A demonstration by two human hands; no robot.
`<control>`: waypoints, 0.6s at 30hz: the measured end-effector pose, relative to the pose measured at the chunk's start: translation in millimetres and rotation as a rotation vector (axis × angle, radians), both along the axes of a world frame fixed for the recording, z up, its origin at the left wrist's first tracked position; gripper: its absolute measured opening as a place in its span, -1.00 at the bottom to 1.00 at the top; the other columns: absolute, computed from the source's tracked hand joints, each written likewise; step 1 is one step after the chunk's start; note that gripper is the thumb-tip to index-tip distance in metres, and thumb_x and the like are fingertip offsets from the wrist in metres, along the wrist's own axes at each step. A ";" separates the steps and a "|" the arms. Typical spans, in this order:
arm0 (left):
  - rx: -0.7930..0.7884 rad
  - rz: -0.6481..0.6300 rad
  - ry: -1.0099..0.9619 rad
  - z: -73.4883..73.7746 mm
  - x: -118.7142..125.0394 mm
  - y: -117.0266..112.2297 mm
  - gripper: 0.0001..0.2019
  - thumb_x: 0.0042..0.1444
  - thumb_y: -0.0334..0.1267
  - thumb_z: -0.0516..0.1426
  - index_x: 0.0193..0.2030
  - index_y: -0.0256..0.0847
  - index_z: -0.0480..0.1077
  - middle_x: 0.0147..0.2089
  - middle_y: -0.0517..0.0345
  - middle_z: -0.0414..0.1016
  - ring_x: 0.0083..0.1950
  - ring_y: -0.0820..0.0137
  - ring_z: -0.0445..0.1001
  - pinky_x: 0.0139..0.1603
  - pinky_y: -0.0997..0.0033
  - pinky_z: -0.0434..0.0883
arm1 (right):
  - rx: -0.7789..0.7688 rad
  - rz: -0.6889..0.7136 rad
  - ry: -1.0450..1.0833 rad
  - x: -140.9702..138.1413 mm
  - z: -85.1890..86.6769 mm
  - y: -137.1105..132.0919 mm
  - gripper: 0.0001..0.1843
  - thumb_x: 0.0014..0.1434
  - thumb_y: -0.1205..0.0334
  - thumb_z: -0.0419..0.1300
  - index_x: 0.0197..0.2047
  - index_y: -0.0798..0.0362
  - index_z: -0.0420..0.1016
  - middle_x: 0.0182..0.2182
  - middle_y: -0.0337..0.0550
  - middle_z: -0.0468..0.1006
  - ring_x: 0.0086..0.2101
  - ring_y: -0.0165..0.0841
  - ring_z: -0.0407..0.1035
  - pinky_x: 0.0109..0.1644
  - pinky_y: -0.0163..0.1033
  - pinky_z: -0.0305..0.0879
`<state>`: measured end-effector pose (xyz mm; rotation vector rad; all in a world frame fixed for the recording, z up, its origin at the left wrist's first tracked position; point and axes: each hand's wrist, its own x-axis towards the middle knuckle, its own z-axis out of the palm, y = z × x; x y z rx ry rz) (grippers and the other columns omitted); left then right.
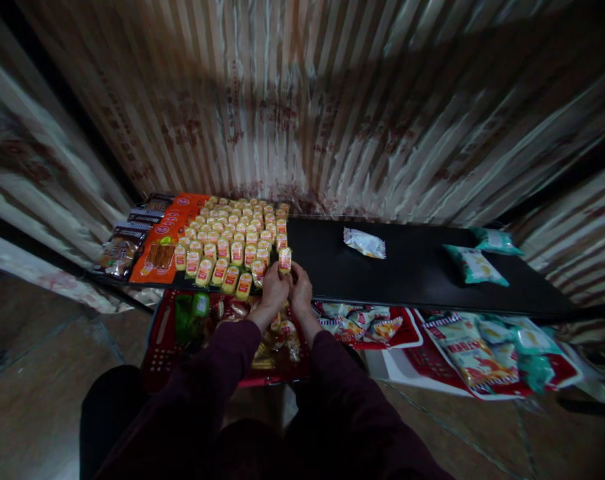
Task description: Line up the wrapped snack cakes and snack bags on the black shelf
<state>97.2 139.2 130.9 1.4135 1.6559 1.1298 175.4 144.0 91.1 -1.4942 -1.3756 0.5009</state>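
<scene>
Both my hands meet at the front edge of the black shelf (327,267), around one small yellow snack pack (285,260) with a red and white label. My left hand (274,288) is closed at its lower left side, and my right hand (300,287) is closed at its lower right. The pack stands upright between the fingertips. To the left, many matching yellow packs (237,253) stand in close rows. Just below my wrists is a red basket (155,343) with more wrapped snacks, partly hidden by my forearms.
Orange snack bags (162,240) and dark snack bags (120,247) lie at the shelf's left end. A white packet (365,243) and green packets (477,265) lie to the right. Red baskets of bagged snacks (482,350) stand below. Striped draped sheeting (282,100) hangs behind.
</scene>
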 end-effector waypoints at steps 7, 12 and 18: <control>0.001 -0.006 -0.009 -0.5 2.8 8.4 -0.69 0.04 -0.45 0.01 -0.06 -0.23 0.36 -0.09 -0.01 0.49 -0.05 0.31 0.42 0.05 0.32 0.32 | -0.015 0.025 0.003 0.0 -4.1 13.6 -0.58 0.03 0.27 0.05 -0.02 0.08 0.46 -0.13 -0.04 0.53 -0.18 -0.25 0.38 -0.03 -0.16 0.29; -0.021 0.014 -0.020 -7.1 4.2 16.6 -0.67 0.06 -0.42 0.01 -0.01 -0.22 0.35 -0.01 -0.02 0.46 0.02 0.30 0.40 0.12 0.31 0.28 | -0.026 0.011 0.009 -0.4 -8.1 20.9 -0.58 0.04 0.29 0.02 -0.02 0.06 0.46 -0.14 -0.07 0.53 -0.19 -0.29 0.38 -0.03 -0.19 0.29; -0.026 0.009 -0.003 -11.8 6.1 24.5 -0.65 0.08 -0.41 -0.02 0.02 -0.26 0.32 0.05 -0.10 0.42 0.12 0.25 0.36 0.19 0.24 0.23 | -0.044 0.031 -0.007 -0.5 -12.1 27.8 -0.57 0.06 0.31 -0.01 0.01 0.05 0.44 -0.13 -0.07 0.52 -0.16 -0.28 0.37 -0.01 -0.18 0.27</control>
